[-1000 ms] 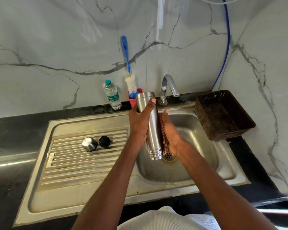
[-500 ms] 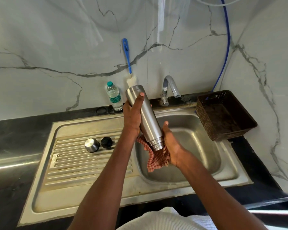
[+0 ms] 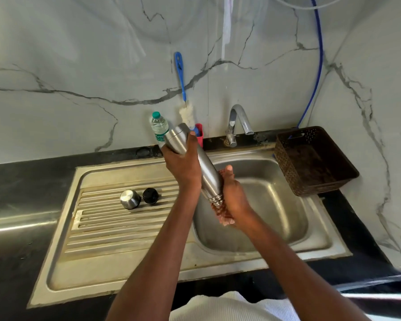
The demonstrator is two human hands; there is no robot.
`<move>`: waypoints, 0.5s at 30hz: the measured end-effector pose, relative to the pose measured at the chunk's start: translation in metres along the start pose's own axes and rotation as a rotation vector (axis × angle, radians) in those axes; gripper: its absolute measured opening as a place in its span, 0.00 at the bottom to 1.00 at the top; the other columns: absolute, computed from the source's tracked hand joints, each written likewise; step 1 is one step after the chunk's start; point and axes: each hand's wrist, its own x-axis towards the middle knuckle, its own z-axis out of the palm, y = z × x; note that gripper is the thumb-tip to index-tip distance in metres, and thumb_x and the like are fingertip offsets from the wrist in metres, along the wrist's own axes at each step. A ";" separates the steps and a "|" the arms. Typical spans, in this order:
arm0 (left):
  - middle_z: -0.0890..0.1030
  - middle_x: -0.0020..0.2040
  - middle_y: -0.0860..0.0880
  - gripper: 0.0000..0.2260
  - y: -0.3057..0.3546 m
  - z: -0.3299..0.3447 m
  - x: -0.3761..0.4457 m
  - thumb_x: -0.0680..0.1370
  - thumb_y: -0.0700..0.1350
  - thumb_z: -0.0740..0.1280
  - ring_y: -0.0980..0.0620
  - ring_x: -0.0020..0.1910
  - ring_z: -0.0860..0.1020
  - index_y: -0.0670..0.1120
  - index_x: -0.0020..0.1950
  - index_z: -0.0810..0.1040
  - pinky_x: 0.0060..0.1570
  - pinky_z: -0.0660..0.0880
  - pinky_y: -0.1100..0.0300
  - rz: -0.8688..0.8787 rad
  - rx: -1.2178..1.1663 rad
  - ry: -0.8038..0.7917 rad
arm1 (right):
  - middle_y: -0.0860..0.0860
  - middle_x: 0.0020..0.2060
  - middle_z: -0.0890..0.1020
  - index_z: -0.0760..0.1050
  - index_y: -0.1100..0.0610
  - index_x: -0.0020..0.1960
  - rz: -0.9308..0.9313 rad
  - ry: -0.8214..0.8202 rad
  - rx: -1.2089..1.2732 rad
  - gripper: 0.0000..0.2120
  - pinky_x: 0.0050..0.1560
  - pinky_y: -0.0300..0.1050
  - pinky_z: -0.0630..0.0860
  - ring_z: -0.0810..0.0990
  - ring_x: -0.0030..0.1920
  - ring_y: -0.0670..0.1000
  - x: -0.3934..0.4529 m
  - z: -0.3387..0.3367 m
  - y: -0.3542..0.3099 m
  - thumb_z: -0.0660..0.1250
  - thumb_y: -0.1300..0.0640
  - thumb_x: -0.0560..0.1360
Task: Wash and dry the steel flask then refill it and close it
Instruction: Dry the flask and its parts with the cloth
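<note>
I hold the steel flask point(image 3: 207, 167) upside down and tilted over the sink basin point(image 3: 276, 205), its base up-left and its threaded mouth pointing down. My left hand point(image 3: 183, 165) grips the upper body. My right hand point(image 3: 233, 195) presses a red checked cloth point(image 3: 221, 213) against the mouth end; most of the cloth is hidden in my palm. The steel cap point(image 3: 130, 199) and the black stopper point(image 3: 150, 195) lie side by side on the ribbed drainboard point(image 3: 116, 228).
A tap point(image 3: 239, 121) stands behind the basin. A plastic water bottle point(image 3: 159, 127), a blue-handled bottle brush point(image 3: 182, 89) and a red holder point(image 3: 199, 133) stand by the wall. A brown perforated basket point(image 3: 315, 161) sits at the right on the black counter point(image 3: 21, 181).
The flask has tilted further, its base swinging left. The cloth, hanging loose below the mouth half a second ago, is now bunched in my right hand around the mouth.
</note>
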 end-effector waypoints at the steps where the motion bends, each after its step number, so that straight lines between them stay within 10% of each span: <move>1: 0.84 0.46 0.51 0.17 -0.001 -0.003 -0.001 0.77 0.52 0.78 0.53 0.42 0.84 0.45 0.59 0.79 0.47 0.82 0.53 0.008 -0.076 -0.090 | 0.66 0.49 0.85 0.80 0.58 0.64 0.159 -0.118 0.237 0.38 0.56 0.58 0.82 0.85 0.49 0.64 0.006 -0.007 -0.002 0.47 0.30 0.82; 8: 0.83 0.54 0.41 0.29 0.003 -0.013 -0.004 0.76 0.61 0.72 0.42 0.51 0.83 0.43 0.69 0.76 0.51 0.83 0.48 -0.034 -0.250 -0.395 | 0.65 0.47 0.86 0.78 0.62 0.64 0.200 -0.038 0.462 0.39 0.49 0.57 0.85 0.87 0.44 0.62 0.005 -0.010 -0.001 0.51 0.28 0.81; 15: 0.84 0.54 0.47 0.27 0.003 0.014 -0.034 0.71 0.56 0.81 0.48 0.51 0.84 0.47 0.63 0.75 0.53 0.83 0.51 -0.251 -0.163 -0.063 | 0.61 0.54 0.85 0.78 0.54 0.64 -0.409 0.317 -0.598 0.37 0.55 0.57 0.72 0.80 0.57 0.66 -0.019 -0.010 -0.006 0.37 0.33 0.83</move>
